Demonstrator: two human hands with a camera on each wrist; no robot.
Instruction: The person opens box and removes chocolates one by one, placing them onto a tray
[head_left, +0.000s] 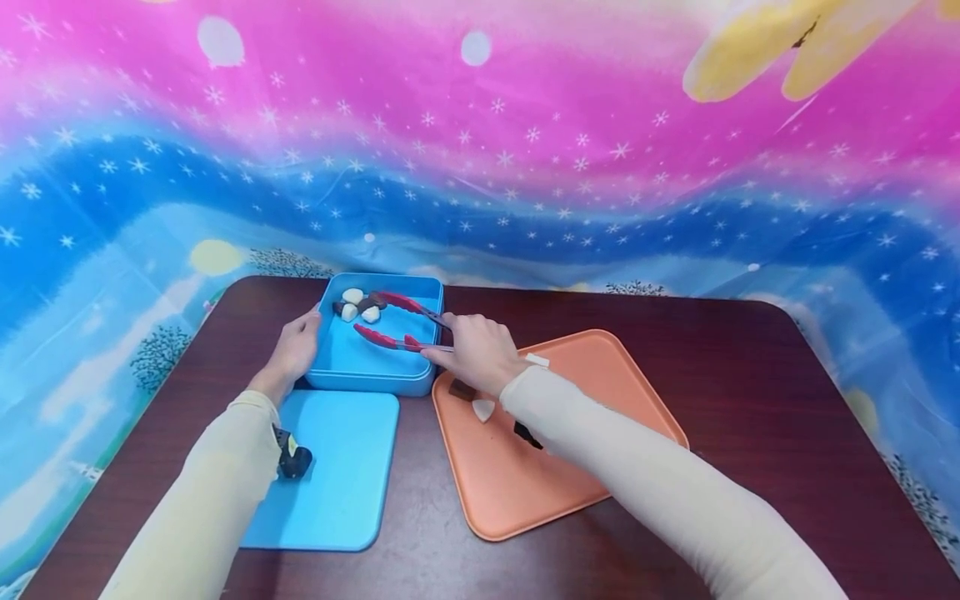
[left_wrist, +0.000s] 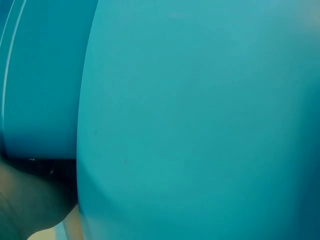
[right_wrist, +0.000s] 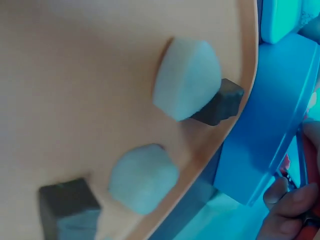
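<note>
My left hand holds the left wall of a blue box; its fingers lie partly out of sight along the outer side. A pair of red-tipped tongs is in my right hand, which grips the handles from the right. The tong arms are spread inside the box, the upper tip at a dark brown piece. Around it lie several white pieces and another dark one. Between the lower tip and the pieces there is a gap. In the right wrist view, fingers curl around the tong handles.
An orange tray under my right forearm carries a white wedge, a brown block and other white and dark pieces. In front of the box lies a flat blue lid, partly under my left forearm. A patterned cloth hangs behind the table.
</note>
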